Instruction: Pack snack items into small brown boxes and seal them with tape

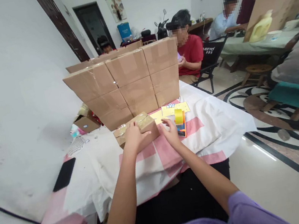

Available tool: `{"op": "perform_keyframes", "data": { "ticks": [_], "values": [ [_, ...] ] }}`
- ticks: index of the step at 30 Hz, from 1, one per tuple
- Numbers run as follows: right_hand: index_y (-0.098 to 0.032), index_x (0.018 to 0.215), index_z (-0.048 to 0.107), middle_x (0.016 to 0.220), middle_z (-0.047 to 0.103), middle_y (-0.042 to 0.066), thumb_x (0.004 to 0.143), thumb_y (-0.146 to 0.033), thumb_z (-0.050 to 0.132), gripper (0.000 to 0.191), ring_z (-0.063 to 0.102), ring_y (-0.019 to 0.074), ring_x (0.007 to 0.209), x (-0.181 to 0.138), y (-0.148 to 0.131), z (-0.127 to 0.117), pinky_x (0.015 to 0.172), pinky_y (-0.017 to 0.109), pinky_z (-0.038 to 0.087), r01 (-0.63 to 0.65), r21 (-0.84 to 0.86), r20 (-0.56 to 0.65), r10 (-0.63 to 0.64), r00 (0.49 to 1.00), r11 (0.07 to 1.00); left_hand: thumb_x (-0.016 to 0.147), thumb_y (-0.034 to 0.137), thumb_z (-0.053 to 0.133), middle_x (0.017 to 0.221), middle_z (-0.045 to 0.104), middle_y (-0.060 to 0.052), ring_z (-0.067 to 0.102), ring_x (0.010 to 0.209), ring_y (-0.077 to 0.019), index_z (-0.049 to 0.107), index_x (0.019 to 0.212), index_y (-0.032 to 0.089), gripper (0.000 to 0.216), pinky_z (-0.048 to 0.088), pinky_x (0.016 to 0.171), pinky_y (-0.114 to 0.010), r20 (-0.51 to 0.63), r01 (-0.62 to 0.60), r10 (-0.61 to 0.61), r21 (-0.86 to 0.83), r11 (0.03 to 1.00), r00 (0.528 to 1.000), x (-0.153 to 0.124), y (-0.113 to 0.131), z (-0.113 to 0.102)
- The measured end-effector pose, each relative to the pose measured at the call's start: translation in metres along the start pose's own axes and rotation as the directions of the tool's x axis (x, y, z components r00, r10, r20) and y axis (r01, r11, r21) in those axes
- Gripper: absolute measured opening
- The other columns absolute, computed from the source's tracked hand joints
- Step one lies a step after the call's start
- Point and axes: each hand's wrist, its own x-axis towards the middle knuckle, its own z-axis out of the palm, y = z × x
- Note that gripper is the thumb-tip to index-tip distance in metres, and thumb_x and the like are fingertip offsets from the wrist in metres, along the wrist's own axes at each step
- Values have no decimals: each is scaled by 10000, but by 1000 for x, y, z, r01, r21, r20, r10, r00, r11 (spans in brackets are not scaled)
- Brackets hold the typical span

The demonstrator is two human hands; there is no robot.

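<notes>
A small cardboard box (pixel 145 123), sealed with clear tape, lies on the white and pink cloth (pixel 109 165) in front of me. My left hand (pixel 135 137) rests flat on its top and near side, fingers spread over it. My right hand (pixel 171 133) is beside the box's right end, fingers loosely apart, close to a yellow tape roll on an orange dispenser (pixel 180 122). Whether the right hand touches the box I cannot tell.
A wall of stacked cardboard boxes (pixel 129 80) stands behind the small box. Yellow label sheets (pixel 174 108) lie by the dispenser. A black phone (pixel 64 174) lies at the left. An open box (pixel 86 122) sits by the wall. Other people sit at the back and right.
</notes>
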Motion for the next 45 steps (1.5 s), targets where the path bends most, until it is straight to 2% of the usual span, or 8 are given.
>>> {"op": "perform_keyframes", "data": {
  "ticks": [2,5,13,23,32,39,42,45],
  "values": [
    [-207,1115,607,1234,631,140,887,-459,591,340,573,284,1243,-8,7,-34,1133,491,434,125,-134,-263,-157,952,983,803,635,707,1430,552,-219,552,1281,-399,488,1498,173,863,467,1019,-454,8,20,-20,-7,1000,1000,1,3,3],
    [-215,1120,538,1227,594,143,856,-490,622,391,582,268,1203,6,23,-79,1088,476,471,46,-125,-457,-99,884,991,786,600,743,1396,571,-230,559,1265,-427,550,1440,191,795,459,1015,-519,-12,65,-65,-7,998,998,2,10,7],
    [-212,906,597,834,712,56,783,-681,650,488,700,229,761,53,59,-95,702,365,598,-85,26,-128,87,988,996,866,487,703,1611,443,-132,365,1506,-355,555,1423,248,624,257,1228,-572,-48,45,-49,-74,996,998,1,8,22],
    [-182,1033,678,1014,770,107,860,-606,646,459,738,263,935,41,74,-85,849,414,596,-98,-39,-60,96,994,994,894,500,647,1639,376,-189,342,1524,-367,401,1558,94,817,414,1163,-466,176,102,-116,89,991,977,17,24,7],
    [-188,994,650,960,765,93,879,-612,598,442,735,252,887,40,70,-85,805,397,603,-64,-23,-68,63,996,998,892,484,654,1668,327,-141,318,1545,-317,364,1590,136,832,387,1192,-435,165,71,-86,97,993,983,10,19,4],
    [-194,1051,546,1037,668,112,812,-496,657,401,661,279,974,35,55,-90,891,476,556,21,-90,-210,-39,977,996,957,535,501,1684,277,-121,252,1574,-301,312,1617,126,799,268,1266,-500,49,40,-43,60,997,998,-3,14,18],
    [-196,1092,511,1166,576,148,793,-418,675,407,566,305,1148,38,25,-86,1044,536,463,199,-201,-343,-259,903,959,974,514,476,1676,297,-105,260,1572,-283,353,1603,141,742,232,1287,-497,2,4,-5,31,999,1000,-6,8,23],
    [-218,1101,558,1146,596,123,881,-348,602,259,578,279,1140,51,-11,-56,1057,503,460,417,-162,-114,-437,892,894,954,483,547,1640,377,-91,312,1553,-275,431,1568,176,696,238,1293,-486,-58,-90,88,-36,995,994,-11,0,30]
  ]
}}
